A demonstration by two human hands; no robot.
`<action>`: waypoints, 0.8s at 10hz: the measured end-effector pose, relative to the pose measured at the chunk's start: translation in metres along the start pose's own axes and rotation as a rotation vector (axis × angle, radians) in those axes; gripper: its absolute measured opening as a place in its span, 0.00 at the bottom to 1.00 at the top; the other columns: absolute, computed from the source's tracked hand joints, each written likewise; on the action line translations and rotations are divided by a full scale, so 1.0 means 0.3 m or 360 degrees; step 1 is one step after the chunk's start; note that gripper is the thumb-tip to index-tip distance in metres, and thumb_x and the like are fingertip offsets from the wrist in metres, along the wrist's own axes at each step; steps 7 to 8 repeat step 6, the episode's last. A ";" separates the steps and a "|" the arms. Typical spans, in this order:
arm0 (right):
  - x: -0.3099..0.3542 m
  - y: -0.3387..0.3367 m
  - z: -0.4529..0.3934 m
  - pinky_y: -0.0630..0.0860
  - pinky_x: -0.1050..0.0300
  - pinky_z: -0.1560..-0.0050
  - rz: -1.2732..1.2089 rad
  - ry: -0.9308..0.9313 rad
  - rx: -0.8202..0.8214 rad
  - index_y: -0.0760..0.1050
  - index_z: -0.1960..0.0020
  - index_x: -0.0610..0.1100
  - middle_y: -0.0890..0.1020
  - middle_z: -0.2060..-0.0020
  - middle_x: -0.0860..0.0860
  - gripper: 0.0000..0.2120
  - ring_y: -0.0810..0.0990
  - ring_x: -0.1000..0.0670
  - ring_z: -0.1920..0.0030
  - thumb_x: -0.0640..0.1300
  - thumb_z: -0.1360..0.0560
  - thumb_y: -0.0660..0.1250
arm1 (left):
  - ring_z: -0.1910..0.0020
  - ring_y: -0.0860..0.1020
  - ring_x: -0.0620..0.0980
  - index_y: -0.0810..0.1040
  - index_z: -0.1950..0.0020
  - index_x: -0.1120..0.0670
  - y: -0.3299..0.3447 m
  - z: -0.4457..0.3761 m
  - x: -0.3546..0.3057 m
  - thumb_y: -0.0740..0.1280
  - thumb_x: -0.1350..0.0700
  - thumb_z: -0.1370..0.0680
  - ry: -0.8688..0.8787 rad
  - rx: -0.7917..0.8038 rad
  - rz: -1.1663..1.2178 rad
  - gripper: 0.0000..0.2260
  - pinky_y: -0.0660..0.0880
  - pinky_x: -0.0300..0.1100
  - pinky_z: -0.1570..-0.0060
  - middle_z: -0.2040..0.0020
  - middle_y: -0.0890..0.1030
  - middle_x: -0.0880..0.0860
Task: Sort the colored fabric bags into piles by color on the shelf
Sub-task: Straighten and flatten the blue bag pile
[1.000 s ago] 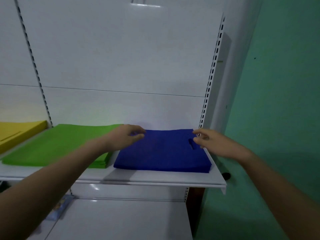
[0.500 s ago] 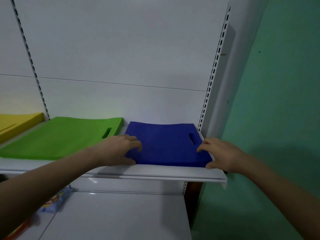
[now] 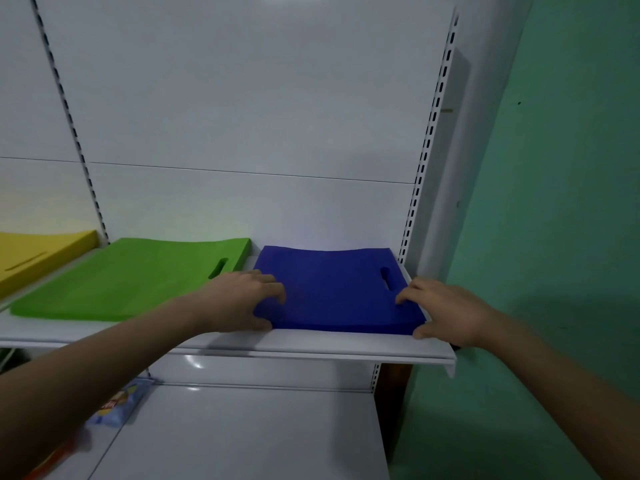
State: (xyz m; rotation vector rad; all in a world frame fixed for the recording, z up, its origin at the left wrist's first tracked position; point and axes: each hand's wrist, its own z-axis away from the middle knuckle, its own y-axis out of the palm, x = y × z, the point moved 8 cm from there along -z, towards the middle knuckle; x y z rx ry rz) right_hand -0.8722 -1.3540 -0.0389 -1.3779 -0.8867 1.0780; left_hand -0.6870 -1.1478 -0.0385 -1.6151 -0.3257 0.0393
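A pile of blue fabric bags (image 3: 332, 289) lies flat at the right end of the white shelf (image 3: 311, 348). My left hand (image 3: 239, 301) grips its front left corner, fingers on top and thumb at the front edge. The pile's front right corner is held the same way by my right hand (image 3: 443, 311). To the left lies a green pile (image 3: 131, 278), and a yellow pile (image 3: 38, 254) sits at the far left. Each pile is separate.
The shelf ends at a slotted white upright (image 3: 429, 140) beside a green wall (image 3: 561, 202). A lower white shelf (image 3: 242, 431) sits below, with a blue snack packet (image 3: 119, 405) at its left.
Both hands drew back from the far part of the blue pile to its front corners and took hold there. The pile now lies squarer on the shelf.
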 end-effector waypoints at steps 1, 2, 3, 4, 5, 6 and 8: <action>0.000 0.007 0.002 0.72 0.56 0.43 -0.0039 0.0033 0.0053 0.64 0.29 0.56 0.69 0.35 0.57 0.28 0.70 0.54 0.40 0.52 0.26 0.71 | 0.41 0.74 0.44 0.72 0.35 0.42 -0.001 0.003 -0.005 0.67 0.43 0.24 -0.0024 -0.0026 -0.0013 0.17 0.72 0.40 0.48 0.38 0.75 0.42; 0.003 0.006 -0.008 0.74 0.55 0.43 -0.0105 0.0139 0.0236 0.65 0.29 0.55 0.70 0.35 0.56 0.31 0.72 0.53 0.42 0.55 0.28 0.72 | 0.40 0.72 0.45 0.72 0.34 0.43 0.007 0.005 -0.010 0.67 0.43 0.23 -0.0045 -0.0017 -0.0045 0.18 0.70 0.39 0.46 0.37 0.75 0.43; 0.044 -0.057 -0.049 0.73 0.54 0.39 -0.0240 0.0210 0.0327 0.66 0.29 0.52 0.72 0.34 0.53 0.32 0.74 0.50 0.40 0.60 0.28 0.71 | 0.35 0.70 0.46 0.72 0.32 0.44 0.004 0.011 0.001 0.66 0.40 0.23 -0.0101 -0.0034 0.0033 0.21 0.68 0.45 0.37 0.35 0.75 0.45; 0.160 -0.158 -0.121 0.75 0.53 0.43 -0.0270 0.0127 0.0103 0.72 0.37 0.51 0.77 0.42 0.52 0.23 0.77 0.51 0.46 0.63 0.25 0.64 | 0.31 0.67 0.47 0.71 0.29 0.45 -0.011 0.042 0.036 0.62 0.38 0.21 -0.0226 -0.0066 0.0197 0.23 0.64 0.44 0.33 0.32 0.74 0.46; 0.300 -0.217 -0.185 0.78 0.50 0.49 -0.0388 0.0078 -0.0089 0.76 0.50 0.49 0.80 0.53 0.52 0.17 0.78 0.51 0.54 0.62 0.23 0.62 | 0.27 0.64 0.48 0.68 0.26 0.45 -0.035 0.101 0.107 0.56 0.40 0.18 -0.0403 -0.0058 0.0263 0.22 0.61 0.46 0.30 0.28 0.71 0.48; 0.459 -0.211 -0.236 0.74 0.53 0.60 -0.0531 0.0004 -0.0128 0.74 0.59 0.42 0.78 0.63 0.51 0.20 0.75 0.51 0.63 0.58 0.21 0.61 | 0.26 0.64 0.50 0.66 0.24 0.45 -0.034 0.197 0.200 0.54 0.41 0.17 -0.0563 -0.0065 0.0387 0.22 0.63 0.49 0.29 0.26 0.69 0.50; 0.459 -0.211 -0.236 0.74 0.53 0.60 -0.0531 0.0004 -0.0128 0.74 0.59 0.42 0.78 0.63 0.51 0.20 0.75 0.51 0.63 0.58 0.21 0.61 | 0.26 0.64 0.50 0.66 0.24 0.45 -0.034 0.197 0.200 0.54 0.41 0.17 -0.0563 -0.0065 0.0387 0.22 0.63 0.49 0.29 0.26 0.69 0.50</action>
